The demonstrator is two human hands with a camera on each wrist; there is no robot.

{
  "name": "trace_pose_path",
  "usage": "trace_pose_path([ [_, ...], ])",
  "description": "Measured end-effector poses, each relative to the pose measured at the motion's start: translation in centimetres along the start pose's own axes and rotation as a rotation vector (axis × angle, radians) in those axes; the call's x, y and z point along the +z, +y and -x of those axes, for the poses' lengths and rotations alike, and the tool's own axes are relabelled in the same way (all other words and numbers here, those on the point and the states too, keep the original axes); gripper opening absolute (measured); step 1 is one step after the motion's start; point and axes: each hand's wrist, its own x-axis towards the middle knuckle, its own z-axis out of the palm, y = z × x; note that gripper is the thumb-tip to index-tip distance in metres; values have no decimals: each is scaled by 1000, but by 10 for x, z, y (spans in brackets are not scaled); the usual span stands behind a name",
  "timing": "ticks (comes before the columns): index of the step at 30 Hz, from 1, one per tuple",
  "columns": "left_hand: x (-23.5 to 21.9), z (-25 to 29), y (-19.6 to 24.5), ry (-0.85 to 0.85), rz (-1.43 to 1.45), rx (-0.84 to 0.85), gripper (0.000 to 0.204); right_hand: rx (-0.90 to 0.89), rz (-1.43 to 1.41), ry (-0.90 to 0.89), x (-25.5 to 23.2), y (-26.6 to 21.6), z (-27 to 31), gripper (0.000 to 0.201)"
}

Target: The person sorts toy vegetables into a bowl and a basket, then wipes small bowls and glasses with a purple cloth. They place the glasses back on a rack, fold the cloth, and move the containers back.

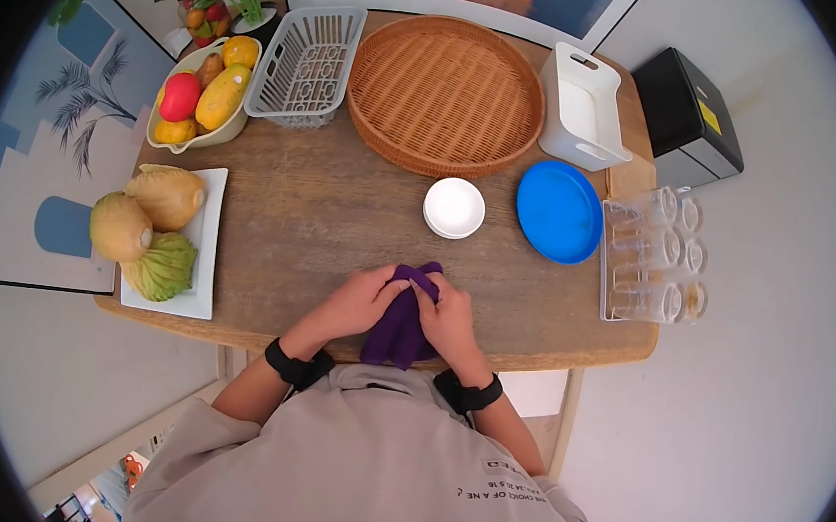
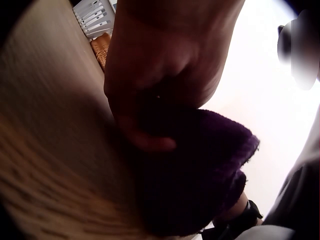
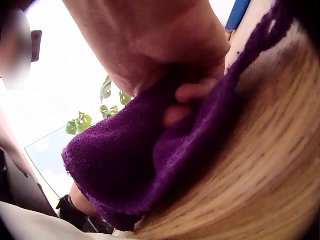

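Between my two hands, close over the front edge of the wooden table [image 1: 281,250], is a purple towel [image 1: 399,333], bunched and folded with its lower end hanging toward my body. My left hand [image 1: 356,300] grips it from the left with curled fingers, and my right hand [image 1: 449,319] pinches it from the right, thumbs near each other on top. In the left wrist view the dark purple cloth [image 2: 200,165] drapes below the curled fingers. The right wrist view has fingertips [image 3: 192,92] tucked into a fold of the cloth [image 3: 115,150].
Ahead stand white bowls [image 1: 454,207], a blue plate [image 1: 559,213] and a round wicker tray [image 1: 446,91]. Glasses [image 1: 654,255] line the right side, below a white bin [image 1: 584,112]. Vegetables on a white plate [image 1: 204,254], a fruit basket [image 1: 167,140] and a grey basket [image 1: 306,66] occupy the left.
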Motion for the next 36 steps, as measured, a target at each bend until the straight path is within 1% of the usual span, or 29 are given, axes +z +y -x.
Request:
trace_pose_path([
  [2, 3, 0, -9, 7, 19, 16, 25, 16, -93, 19, 2, 9, 2, 17],
  [3, 6, -1, -16, 7, 27, 25, 27, 52, -180, 27, 3, 13, 3, 21],
  [5, 16, -2, -39, 39, 189, 70, 32, 124, -351, 49, 3, 17, 5, 30],
  [6, 16, -1, -41, 54, 269, 92, 36, 108, -377, 38, 1, 14, 7, 32],
  [9, 8, 3, -39, -2, 367, 106, 51, 83, -424, 19, -6, 7, 13, 38],
  [11, -6, 13, -4, 23, 138, 137, 52, 95, -408, 31, -11, 8, 18, 41],
  [12, -14, 18, 15, 37, 24, 150, 52, 29, -330, 36, -17, 4, 18, 42],
  [14, -23, 17, 45, 107, -72, 296, 46, -99, -176, 47, -35, -12, 23, 43],
  [15, -24, 15, 52, 139, -121, 371, 43, -177, -128, 37, -39, -12, 25, 43],
  [17, -24, 9, 55, -33, -228, 288, 31, -334, -27, 22, -46, -13, 28, 44],
  [18, -23, 6, 56, -119, -282, 249, 26, -334, 4, 22, -50, -14, 30, 44],
  [20, -16, 1, 48, -54, -353, 400, 20, -332, 66, 29, -55, -13, 36, 44],
  [21, -13, 0, 45, -23, -386, 474, 18, -309, 44, 47, -56, -14, 37, 43],
  [24, -6, 1, 46, -5, -270, 376, 18, -234, 6, 107, -57, -14, 44, 38],
  [27, -12, 3, 42, 135, -333, 215, 16, -186, -1, 192, -63, -2, 53, 35],
  [29, -33, -2, 12, 336, -194, 39, 16, -182, -63, 252, -76, 18, 56, 35],
  [30, -48, -6, 1, 408, -84, -35, 15, -21, -112, 246, -85, 21, 61, 30],
  [31, -64, -10, -8, 480, 27, -111, 15, 37, -176, 304, -93, 31, 62, 28],
  [33, -97, -13, -29, 493, 37, -232, 14, 152, -306, 420, -105, 55, 61, 24],
  [34, -109, -14, -38, 498, 41, -291, 13, 149, -343, 478, -112, 60, 61, 25],
  [36, -121, -15, -49, 543, 50, -293, 13, 142, -416, 600, -124, 68, 59, 26],
])
